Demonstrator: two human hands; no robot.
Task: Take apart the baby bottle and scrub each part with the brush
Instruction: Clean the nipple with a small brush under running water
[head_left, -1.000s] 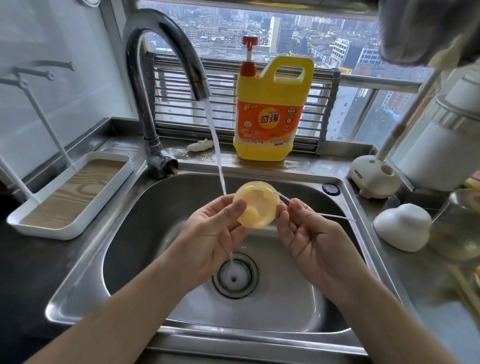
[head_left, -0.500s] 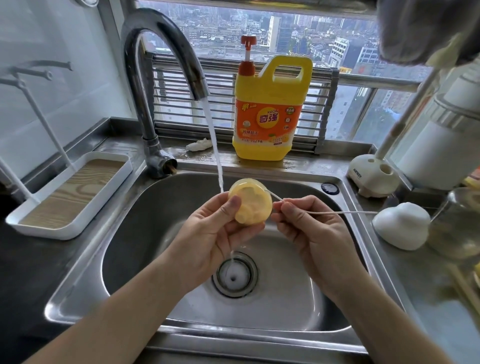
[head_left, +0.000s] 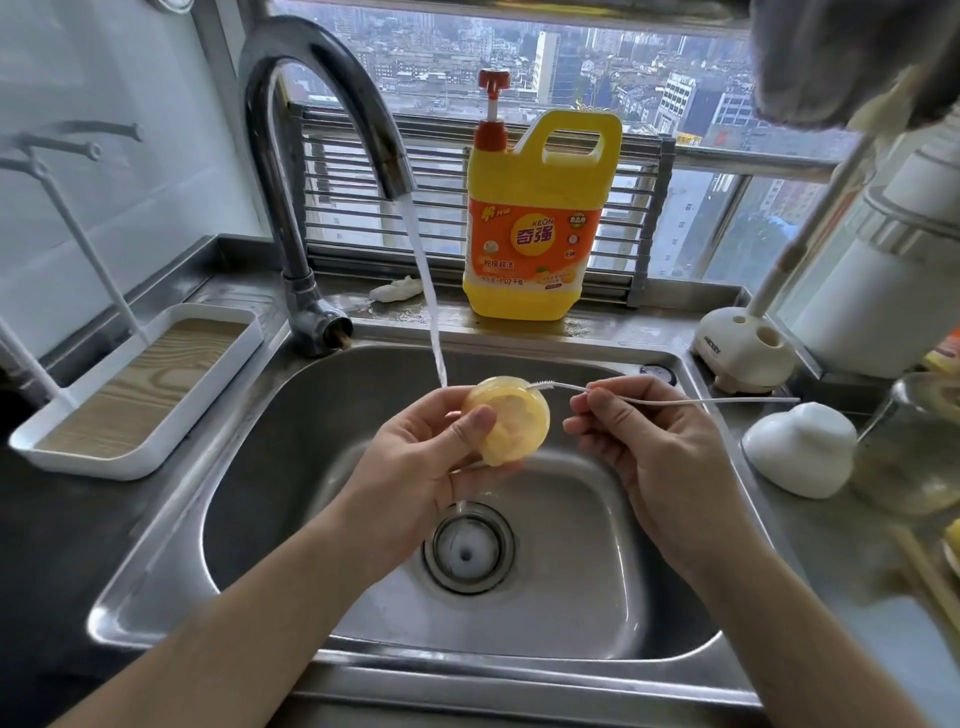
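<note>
Steel sink (head_left: 597, 582) across lower centre of frame, drain below the hands. Curved faucet (head_left: 296, 135) upper left, water stream (head_left: 423, 270) falling to centre. Yellow detergent jug (head_left: 540, 228) upper centre, on back ledge.

Left hand (head_left: 415, 467) at centre, thumb & fingers curled round yellow bottle part (head_left: 511, 426). Round face tilted toward camera, top edge right under the stream.

Right hand (head_left: 644, 452) just right of it, fingertips pinching thin white brush (head_left: 675, 401) approx. mid-stem. Long axis of brush near horizontal. Bristle tip pointing left, touching or just over upper right rim of the part; can't tell which. Handle end out toward right of frame.

Step in hand, prob.: scrubbing small openings of the part. For next move, likely: push tip left & down along own axis into the part w/ right hand, left only steadying & turning.
</note>
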